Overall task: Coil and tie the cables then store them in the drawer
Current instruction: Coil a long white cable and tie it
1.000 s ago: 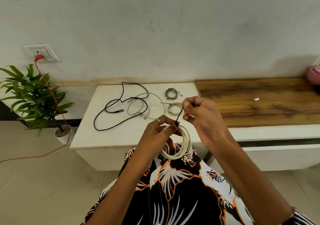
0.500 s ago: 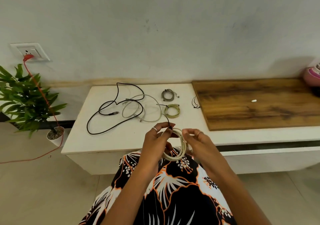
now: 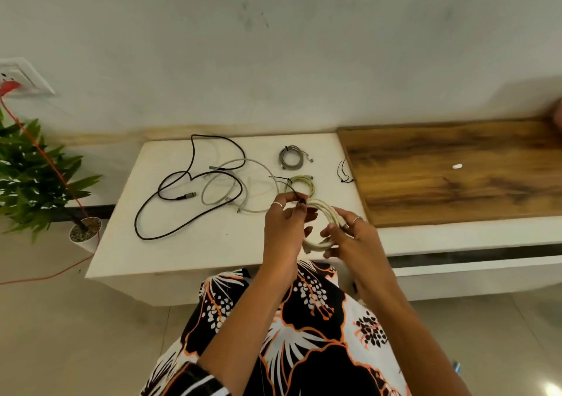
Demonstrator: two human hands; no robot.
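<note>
Head view, looking down over a patterned garment at a low white tabletop (image 3: 194,249) against a pale wall. A coiled cream cable (image 3: 327,213) is held just above the tabletop's near edge, between both hands. The left hand (image 3: 284,228) is closed on the coil's upper left, where a thin black tie (image 3: 292,190) is pinched between thumb and fingertip. The right hand (image 3: 349,237) is closed on the coil's lower right side, its fingers curled around the loops. Whether the tie is already knotted cannot be told.

Two small coils are seen lying on the tabletop beyond the hands: a grey coiled cable (image 3: 292,156) and a yellow-green coiled cable (image 3: 302,184), apparently bundled already. Two cables are left loose and overlapping further left: a long black cable (image 3: 182,204) and a pale grey cable (image 3: 249,182). A spare black tie (image 3: 343,172) lies beside a wooden panel (image 3: 456,170).

By judgement, the work is around halfway: two coils done, one being tied, two cables untouched. Nothing is stored yet; a dark gap under the tabletop on the right may be the drawer (image 3: 474,269), though this is uncertain.
</note>
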